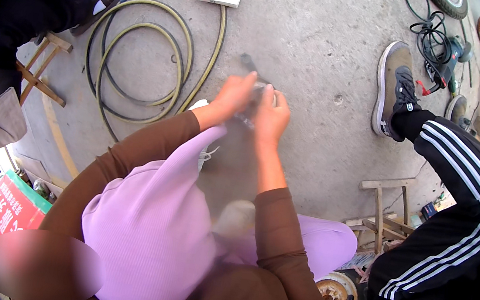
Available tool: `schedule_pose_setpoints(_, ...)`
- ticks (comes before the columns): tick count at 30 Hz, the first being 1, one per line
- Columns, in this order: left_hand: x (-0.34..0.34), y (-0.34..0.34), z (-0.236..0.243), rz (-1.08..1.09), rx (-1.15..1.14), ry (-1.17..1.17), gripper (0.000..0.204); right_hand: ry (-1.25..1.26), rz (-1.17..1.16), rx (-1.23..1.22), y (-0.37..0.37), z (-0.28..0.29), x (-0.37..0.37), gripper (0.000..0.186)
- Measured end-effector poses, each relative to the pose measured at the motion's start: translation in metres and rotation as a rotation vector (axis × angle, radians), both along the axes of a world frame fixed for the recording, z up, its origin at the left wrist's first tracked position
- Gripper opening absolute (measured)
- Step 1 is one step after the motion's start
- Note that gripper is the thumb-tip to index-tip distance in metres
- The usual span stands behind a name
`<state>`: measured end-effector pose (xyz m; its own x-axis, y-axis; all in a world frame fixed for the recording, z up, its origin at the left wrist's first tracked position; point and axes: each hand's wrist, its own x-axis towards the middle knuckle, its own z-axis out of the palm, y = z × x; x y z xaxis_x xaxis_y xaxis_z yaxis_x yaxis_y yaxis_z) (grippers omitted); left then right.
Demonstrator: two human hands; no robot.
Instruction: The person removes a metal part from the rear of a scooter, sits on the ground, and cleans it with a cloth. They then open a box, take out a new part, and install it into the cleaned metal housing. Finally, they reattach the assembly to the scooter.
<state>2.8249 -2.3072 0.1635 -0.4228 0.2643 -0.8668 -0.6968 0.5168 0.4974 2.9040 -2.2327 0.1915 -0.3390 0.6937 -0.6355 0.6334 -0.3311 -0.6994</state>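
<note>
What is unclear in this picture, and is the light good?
Head view: the dark item between the left hand and the right hand is smeared, its details lost; head view: the hose and striped trousers look sharper, in bright light; head view: the corners are black, and a blurry oval covers the lower left.

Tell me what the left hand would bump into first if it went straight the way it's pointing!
Probably the blurry dark thing at the fingertips of the left hand. Past that, the line runs over concrete floor, though how far below isn't clear.
</note>
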Motion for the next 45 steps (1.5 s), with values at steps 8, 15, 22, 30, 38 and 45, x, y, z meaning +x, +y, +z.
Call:
schedule_pose_setpoints(8,0.007,-0.004,0.007,0.092,0.035,-0.023,0.048,0.105,0.114,0.224,-0.006,-0.007,0.009,0.033)
schedule_pose_setpoints(15,0.006,-0.008,0.004,0.074,0.056,0.009,0.048,0.096,-0.046,-0.005,-0.009,-0.021,0.014,0.032)
schedule_pose_setpoints(22,0.008,-0.003,0.004,0.195,0.043,-0.014,0.042,0.074,-0.068,0.044,-0.006,-0.028,0.009,0.033)
schedule_pose_setpoints(30,0.009,-0.003,0.000,0.251,0.016,-0.089,0.041,0.032,-0.069,-0.037,-0.001,-0.031,0.007,0.036)
schedule_pose_setpoints(38,0.009,-0.004,-0.003,0.154,-0.031,0.005,0.048,0.021,-0.071,-0.208,0.007,-0.020,0.005,0.038)
schedule_pose_setpoints(45,0.007,-0.008,-0.011,0.026,-0.085,0.120,0.066,0.054,0.299,0.687,0.002,-0.034,0.012,0.024)
